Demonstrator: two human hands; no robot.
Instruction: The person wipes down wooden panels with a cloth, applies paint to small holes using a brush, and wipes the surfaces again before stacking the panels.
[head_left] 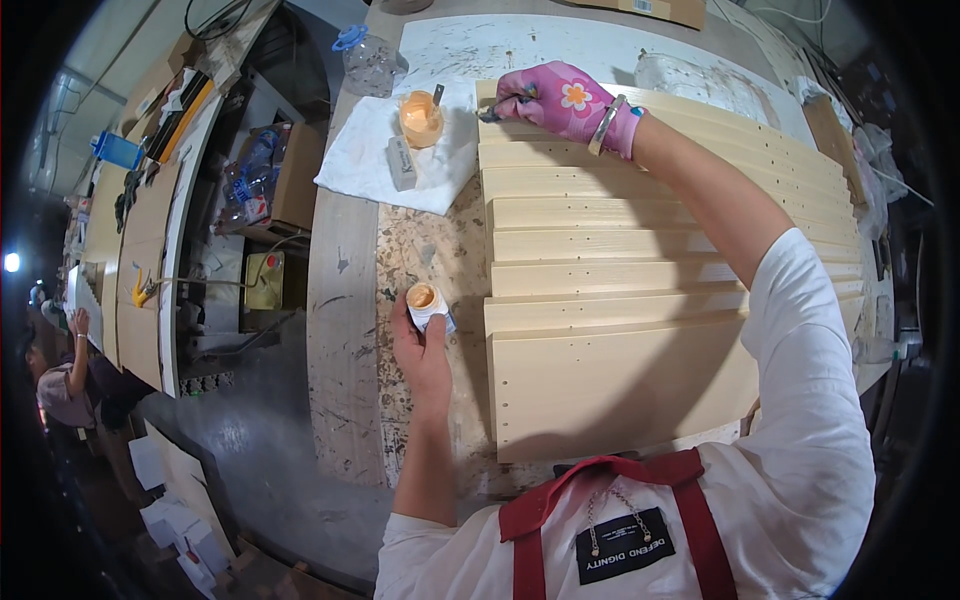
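In the head view, we see our left hand (428, 362) wrapped partway around a small white jar (432, 312), fingers on one side and thumb on the other. The jar stands in that grip with its open mouth up, showing a tan paste inside. It is left of the pale boards (610, 390), over the stained table (345, 410).

Our right hand (562, 100), in a pink flowered glove (575, 97), is well apart from the jar, at the far left corner of the boards. Its fingers are curled and pinched together around a small grey piece (487, 114); we cannot tell just what it is. The boards lie overlapped in rows to the right of the jar, with small dark holes near their ends.

Just left of the right hand, a white cloth (345, 165) bears a cup (421, 125) of orange paste with a dark stick (438, 94) in it, and a grey block (401, 164) beside the cup. A clear bottle (368, 65) with a blue top is near the cloth's far edge.
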